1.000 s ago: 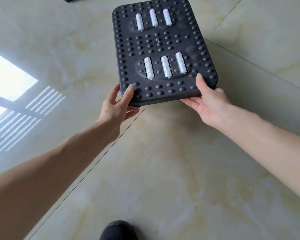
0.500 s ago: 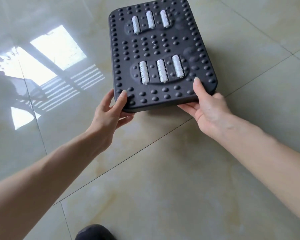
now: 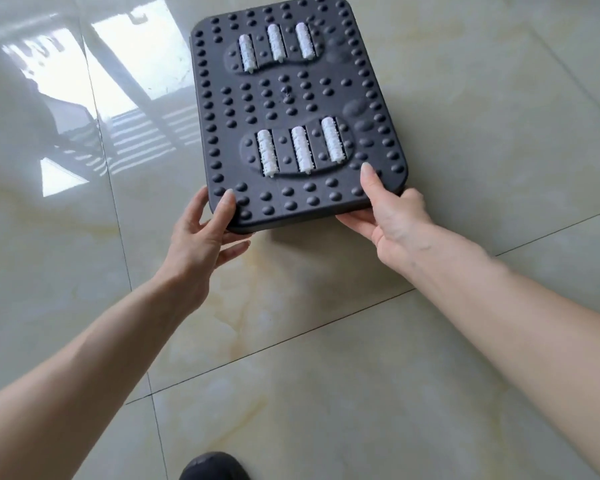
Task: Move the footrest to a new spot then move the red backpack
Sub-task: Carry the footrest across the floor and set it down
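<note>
A: Footrest (image 3: 291,109) up at 12 o'clock, black, studded, white rollers (image 3: 302,148) on top. Both hands on its near edge!

B: Left hand (image 3: 201,233) clamps the near-left corner, thumb on top, fingers under. Right hand (image 3: 392,216) same at 1 o'clock corner.

A: Glossy tile floor (image 3: 84,271) below; dark shoe (image 3: 213,467) at 6 o'clock.
</note>
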